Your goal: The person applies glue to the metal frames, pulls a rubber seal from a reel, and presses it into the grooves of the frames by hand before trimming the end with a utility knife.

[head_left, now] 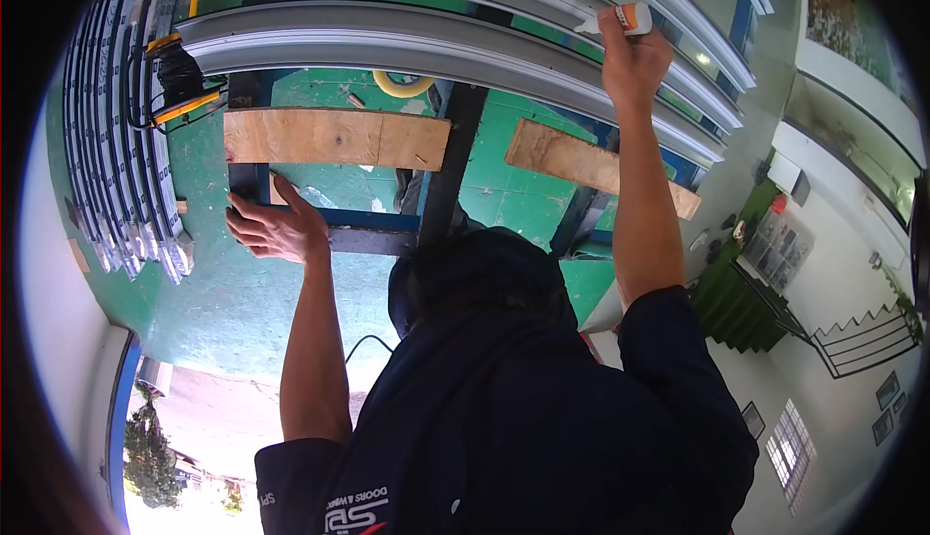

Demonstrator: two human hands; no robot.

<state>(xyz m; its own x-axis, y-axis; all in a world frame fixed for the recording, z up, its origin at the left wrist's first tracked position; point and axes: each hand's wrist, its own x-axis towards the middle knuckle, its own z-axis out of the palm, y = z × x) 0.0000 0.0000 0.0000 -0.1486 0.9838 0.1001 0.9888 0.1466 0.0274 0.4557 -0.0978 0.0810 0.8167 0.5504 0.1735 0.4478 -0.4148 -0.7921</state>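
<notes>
In my right hand (636, 65) is a small white glue bottle (635, 19) with an orange label. My fingers are closed round it, and its narrow nozzle points left over the long silver aluminium profiles (387, 46). Lower on the left, my left hand (281, 225) rests at the corner of a dark blue metal frame (373, 240). Its fingers are spread and it holds nothing. Just beyond that hand, a plywood strip (334, 138) lies across the frame. A second wooden strip (562, 154) lies partly behind my right forearm.
Wrapped profiles (116, 148) stand bundled at the far left, beside a black and yellow tool or clamp (179, 80) I cannot make out clearly. A yellow tape roll (402, 82) lies on the green floor (504, 186). Stairs with a railing (862, 341) are at right.
</notes>
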